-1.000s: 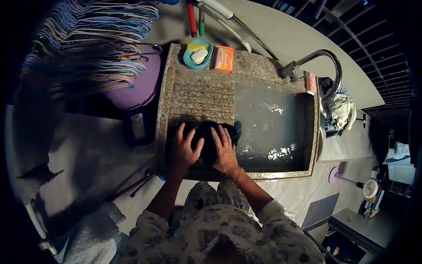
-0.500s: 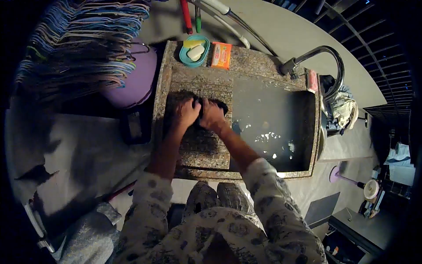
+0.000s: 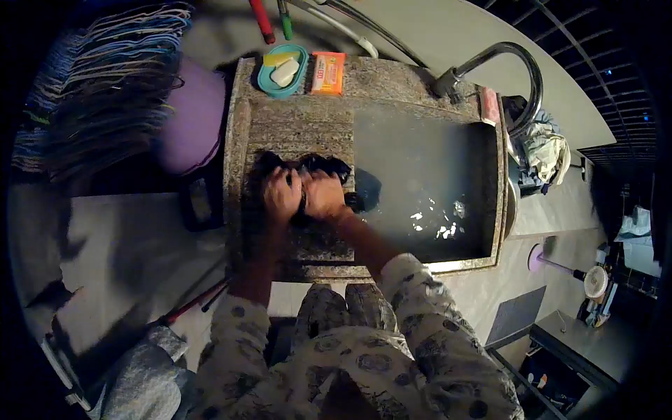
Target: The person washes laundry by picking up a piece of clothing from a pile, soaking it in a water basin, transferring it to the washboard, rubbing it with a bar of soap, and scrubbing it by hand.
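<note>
A dark, wet-looking cloth [image 3: 329, 165] lies bunched on the ribbed stone washboard [image 3: 301, 122], left of the water-filled basin [image 3: 420, 161]. My left hand [image 3: 282, 196] has its fingers curled into the cloth's left part. Close beside it, my right hand [image 3: 324, 197] is closed on the same cloth, with dark folds showing beyond the knuckles. A dark patch [image 3: 367, 189] shows in the cloudy water at the basin's left edge; whether it is cloth or shadow I cannot tell.
Along the back rim are a teal soap dish [image 3: 302, 75] with a white soap bar [image 3: 285, 72] and a yellow piece [image 3: 278, 59], an orange packet [image 3: 328, 73] and a curved metal faucet [image 3: 535, 77]. Hangers [image 3: 105, 91] and a purple tub [image 3: 192, 119] stand left.
Both hands have moved toward me along the washboard, and more dark cloth shows beyond them. The whole view has shifted slightly.
</note>
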{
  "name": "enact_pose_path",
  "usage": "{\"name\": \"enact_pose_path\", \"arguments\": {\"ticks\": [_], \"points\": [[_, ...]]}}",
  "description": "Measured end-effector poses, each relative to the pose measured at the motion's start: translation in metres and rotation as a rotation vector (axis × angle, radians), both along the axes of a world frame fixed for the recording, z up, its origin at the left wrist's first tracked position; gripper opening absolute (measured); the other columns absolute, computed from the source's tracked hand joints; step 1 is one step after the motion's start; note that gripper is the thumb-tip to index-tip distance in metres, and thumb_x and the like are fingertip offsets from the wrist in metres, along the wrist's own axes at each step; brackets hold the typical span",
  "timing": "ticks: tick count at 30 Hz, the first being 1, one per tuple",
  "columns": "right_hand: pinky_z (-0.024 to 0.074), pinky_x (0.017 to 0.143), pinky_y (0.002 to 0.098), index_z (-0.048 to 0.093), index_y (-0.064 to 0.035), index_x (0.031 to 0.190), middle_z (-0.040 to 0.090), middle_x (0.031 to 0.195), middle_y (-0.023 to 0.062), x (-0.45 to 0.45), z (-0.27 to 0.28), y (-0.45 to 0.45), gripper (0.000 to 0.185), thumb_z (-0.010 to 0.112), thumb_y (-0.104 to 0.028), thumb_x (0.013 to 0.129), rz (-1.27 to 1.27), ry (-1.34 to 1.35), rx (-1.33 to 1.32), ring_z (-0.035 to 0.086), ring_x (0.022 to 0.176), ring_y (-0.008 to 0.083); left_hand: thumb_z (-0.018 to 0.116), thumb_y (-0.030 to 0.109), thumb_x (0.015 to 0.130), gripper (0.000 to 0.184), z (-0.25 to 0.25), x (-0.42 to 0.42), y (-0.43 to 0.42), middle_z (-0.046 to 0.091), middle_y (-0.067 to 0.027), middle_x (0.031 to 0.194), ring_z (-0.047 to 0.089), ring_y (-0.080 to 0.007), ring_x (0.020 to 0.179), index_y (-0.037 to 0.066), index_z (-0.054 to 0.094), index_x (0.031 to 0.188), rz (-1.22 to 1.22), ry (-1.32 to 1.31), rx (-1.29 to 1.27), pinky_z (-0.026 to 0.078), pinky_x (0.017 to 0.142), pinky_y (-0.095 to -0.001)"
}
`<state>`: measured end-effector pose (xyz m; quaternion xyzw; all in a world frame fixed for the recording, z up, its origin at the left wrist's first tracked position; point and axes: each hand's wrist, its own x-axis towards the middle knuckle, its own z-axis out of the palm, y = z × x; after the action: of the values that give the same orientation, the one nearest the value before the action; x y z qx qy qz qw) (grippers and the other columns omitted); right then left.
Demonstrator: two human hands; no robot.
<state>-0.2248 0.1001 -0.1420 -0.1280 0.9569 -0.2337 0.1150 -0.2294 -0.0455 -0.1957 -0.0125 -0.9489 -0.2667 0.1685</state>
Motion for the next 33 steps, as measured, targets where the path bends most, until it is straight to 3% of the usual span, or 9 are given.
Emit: {"name": "enact_pose_path", "arguments": {"ticks": [7,9,16,18,20,24,28,31,33], "points": [[0.0429,0.111,0.0473,0.052,-0.006,0.142,0.05,0.142,0.0248,0.0,0.028,0.092,0.08,0.082,-0.015,0.068,0.099,0.171,-0.606,0.046,0.136,0.0406,0.055,0.041,0.097,0.041,0.02,-0.043,0.011,0.074,-0.0186,0.094,0.07,-0.0402,0.088,0.007,0.076,0.09,0.201,-0.283,-0.092,0.056,0.079,-0.0499],[0.0432,0.11,0.0475,0.052,-0.0093,0.142,0.051,0.142,0.0218,0.033,-0.001,0.129,0.08,0.084,-0.01,0.068,-0.284,0.179,-0.432,0.044,0.137,0.0402,0.053,0.043,0.097,0.043,0.032,-0.042,0.022,0.074,-0.0188,0.093,0.07,-0.0401,0.086,0.007,0.076,0.088,0.265,-0.277,-0.145,0.056,0.077,-0.0504],[0.0526,0.093,0.0495,0.064,-0.0061,0.123,0.067,0.112,0.0194,0.064,-0.172,0.139,0.031,0.06,-0.018,0.095,-0.303,-0.167,-0.058,0.065,0.103,0.0415,0.053,0.043,0.098,0.044,0.035,-0.037,0.027,0.074,-0.0189,0.089,0.071,-0.0385,0.085,0.006,0.075,0.09,0.244,-0.317,-0.224,0.056,0.076,-0.0492],[0.0545,0.091,0.0469,0.065,-0.0034,0.12,0.07,0.11,0.0156,0.048,-0.191,0.142,0.03,0.054,-0.023,0.1,-0.458,-0.373,-0.554,0.067,0.101,0.036,0.054,0.044,0.098,0.044,0.037,-0.02,0.032,0.073,-0.0218,0.094,0.07,-0.0396,0.091,0.005,0.075,0.098,0.218,-0.299,-0.097,0.056,0.081,-0.0486],[0.0558,0.091,0.0424,0.064,-0.0007,0.12,0.07,0.113,0.0109,0.025,-0.195,0.131,0.037,0.049,-0.029,0.102,-0.946,-0.598,-1.823,0.068,0.105,0.0285,0.055,0.044,0.098,0.049,0.028,-0.006,0.025,0.07,-0.0267,0.112,0.067,-0.0439,0.104,0.001,0.07,0.117,0.192,-0.468,0.016,0.054,0.091,-0.0474],[0.0534,0.096,0.0336,0.061,0.0027,0.126,0.069,0.114,0.0119,0.007,-0.046,0.086,0.031,0.046,-0.016,0.107,-1.093,-0.099,-1.653,0.066,0.103,0.0204,0.061,0.035,0.097,0.045,0.026,0.032,0.018,0.069,-0.0242,0.117,0.066,-0.0407,0.109,-0.001,0.062,0.125,0.071,-0.519,0.363,0.052,0.091,-0.0464],[0.0506,0.099,0.0386,0.058,0.0057,0.126,0.069,0.115,0.0177,0.026,-0.021,0.047,0.04,0.062,-0.015,0.093,-0.551,0.097,-1.117,0.065,0.107,0.0263,0.07,0.013,0.089,0.034,0.04,0.063,0.007,0.065,-0.017,0.11,0.063,-0.0254,0.102,0.003,0.053,0.117,-0.08,-0.429,0.587,0.05,0.088,-0.0395],[0.0446,0.108,0.0425,0.053,0.0054,0.134,0.059,0.135,0.025,0.056,0.015,0.04,0.068,0.076,-0.02,0.075,-0.084,-0.092,-0.757,0.057,0.125,0.0378,0.069,0.015,0.09,0.041,0.041,0.087,-0.015,0.058,-0.0194,0.13,0.058,-0.0296,0.116,0.007,0.056,0.127,-0.031,-0.315,0.849,0.046,0.099,-0.0416],[0.0386,0.113,0.049,0.053,0.002,0.136,0.048,0.147,0.0256,0.077,0.034,0.038,0.074,0.078,-0.024,0.071,0.084,0.006,-0.618,0.046,0.136,0.0424,0.067,0.019,0.091,0.048,0.074,0.105,-0.025,0.053,-0.021,0.137,0.055,-0.0331,0.122,0.009,0.054,0.136,-0.043,-0.24,0.544,0.042,0.105,-0.0439]]}}
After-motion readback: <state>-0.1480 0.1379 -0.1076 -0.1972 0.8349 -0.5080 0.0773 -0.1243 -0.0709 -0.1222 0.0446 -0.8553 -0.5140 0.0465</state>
